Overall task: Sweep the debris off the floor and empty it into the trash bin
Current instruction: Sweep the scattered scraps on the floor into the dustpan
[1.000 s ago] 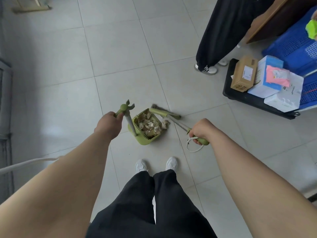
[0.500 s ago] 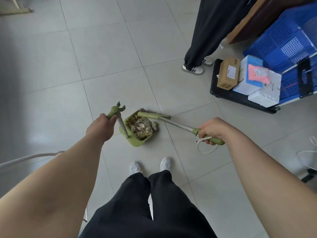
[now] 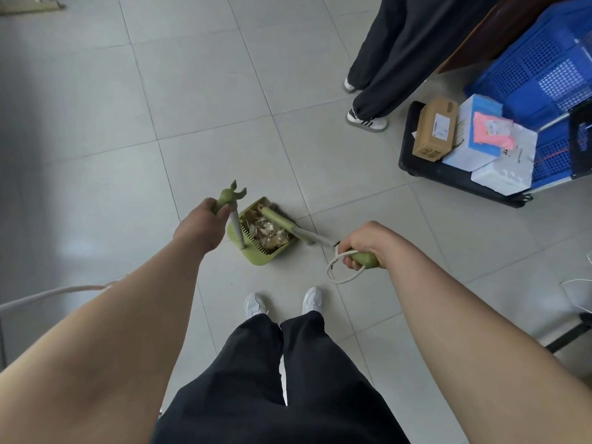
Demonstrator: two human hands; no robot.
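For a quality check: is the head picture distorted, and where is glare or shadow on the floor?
Head view: wide lens bends the floor tile lines and swells the forearms; soft glare at left; left edge shaded; dustpan and broom look sharp.

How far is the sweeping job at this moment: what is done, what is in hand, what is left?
Done: the debris lies inside the green dustpan. In hand: the left hand grips the dustpan's upright handle, the right hand grips the broom, its head at the pan's mouth. Left: emptying into the trash bin, which is not in view.
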